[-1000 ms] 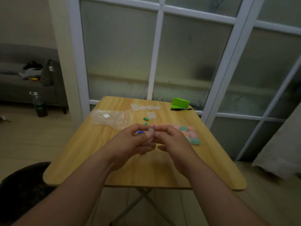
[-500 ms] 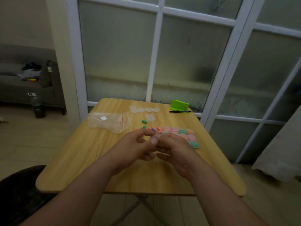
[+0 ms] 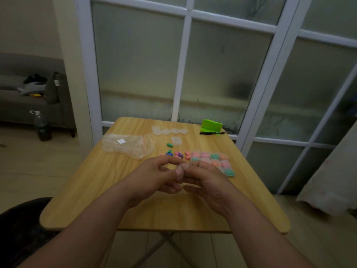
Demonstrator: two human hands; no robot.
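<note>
Clear plastic, a small case (image 3: 179, 169), sits pinched between left hand (image 3: 154, 177) and right hand (image 3: 205, 181) above the table (image 3: 173, 215), well inside its edges.

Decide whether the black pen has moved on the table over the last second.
No. The black pen lies just in front of the green box near the far right corner of the table, exactly as before; only the camera view has shifted.

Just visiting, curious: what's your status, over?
Left hand, right hand pinch small clear case. Loose earplugs, filled cases lie just beyond fingers.
</note>
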